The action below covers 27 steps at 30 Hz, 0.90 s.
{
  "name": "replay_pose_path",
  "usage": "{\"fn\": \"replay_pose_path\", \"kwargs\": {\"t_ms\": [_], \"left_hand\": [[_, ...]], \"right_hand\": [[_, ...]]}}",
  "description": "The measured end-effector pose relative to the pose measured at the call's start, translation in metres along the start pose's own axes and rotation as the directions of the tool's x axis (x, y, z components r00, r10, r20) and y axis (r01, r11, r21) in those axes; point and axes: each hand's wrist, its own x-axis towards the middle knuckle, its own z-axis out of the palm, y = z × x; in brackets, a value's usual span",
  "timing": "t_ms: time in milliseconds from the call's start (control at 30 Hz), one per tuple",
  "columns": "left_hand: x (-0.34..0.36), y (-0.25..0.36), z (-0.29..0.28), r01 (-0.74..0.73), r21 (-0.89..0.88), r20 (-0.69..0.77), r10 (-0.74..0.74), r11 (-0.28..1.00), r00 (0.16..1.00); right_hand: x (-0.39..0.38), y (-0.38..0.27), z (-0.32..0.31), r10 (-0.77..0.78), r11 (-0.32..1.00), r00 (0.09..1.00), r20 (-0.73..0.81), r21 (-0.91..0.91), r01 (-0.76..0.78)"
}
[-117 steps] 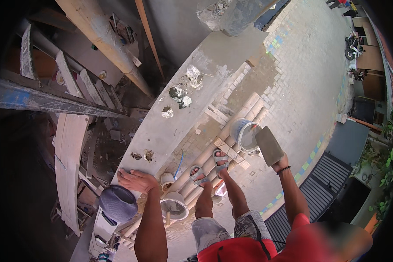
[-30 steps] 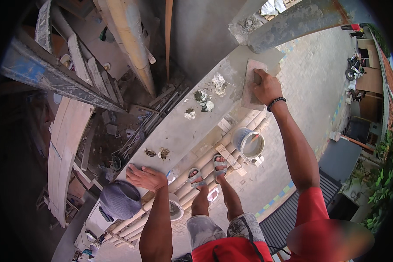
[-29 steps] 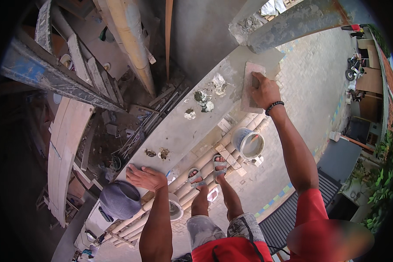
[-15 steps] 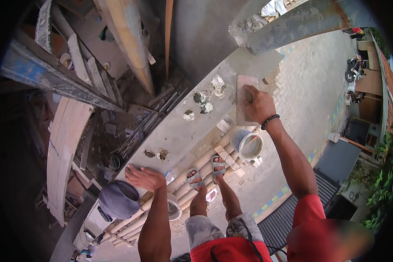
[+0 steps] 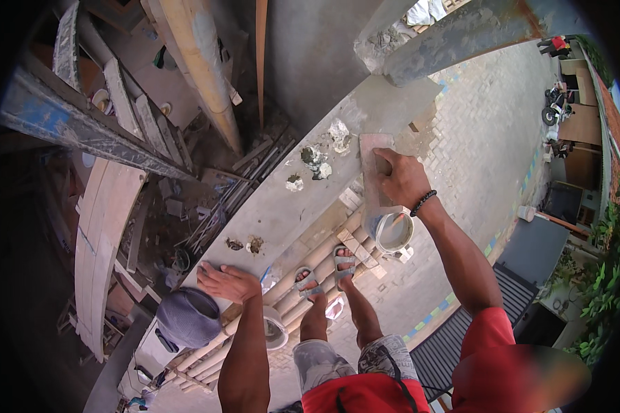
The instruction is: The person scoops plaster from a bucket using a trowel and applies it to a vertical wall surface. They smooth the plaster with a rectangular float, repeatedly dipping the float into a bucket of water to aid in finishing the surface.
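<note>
My right hand is wrapped round the back of a long flat plastering float, its face against the grey plastered ledge close to the outer edge. Lower down the same ledge, my left hand lies flat with fingers spread, beside a dark grey cap. Between the hands, clumps of white and dark mortar sit on the surface. Two small holes with rough brown edges show nearer my left hand. The float's handle is hidden under my right hand.
A pail stands by the float's lower end, and another bucket near my left forearm. My sandalled feet stand on bamboo poles above a paved lane. Wooden boards and a bamboo post occupy the left side.
My right hand has slid the float a little left and down along the ledge, so its lower end now overlaps the pail in view. My left hand stays in place.
</note>
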Motion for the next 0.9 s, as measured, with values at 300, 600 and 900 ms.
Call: {"fn": "replay_pose_path", "kwargs": {"t_ms": [300, 600, 900], "left_hand": [[-0.003, 0.009, 0.006, -0.035, -0.018, -0.002, 0.035, 0.999, 0.999], [-0.001, 0.005, 0.001, -0.016, -0.003, 0.006, 0.016, 1.000, 1.000], [0.002, 0.004, 0.001, -0.008, -0.020, 0.004, 0.008, 1.000, 1.000]], "right_hand": [[0.056, 0.056, -0.029, 0.215, 0.976, 0.941, -0.260, 0.068, -0.205], [0.034, 0.054, -0.050, 0.321, 0.940, 0.904, -0.282, 0.210, -0.268], [0.095, 0.075, -0.058, 0.523, 0.818, 0.843, -0.128, 0.351, -0.455]]}}
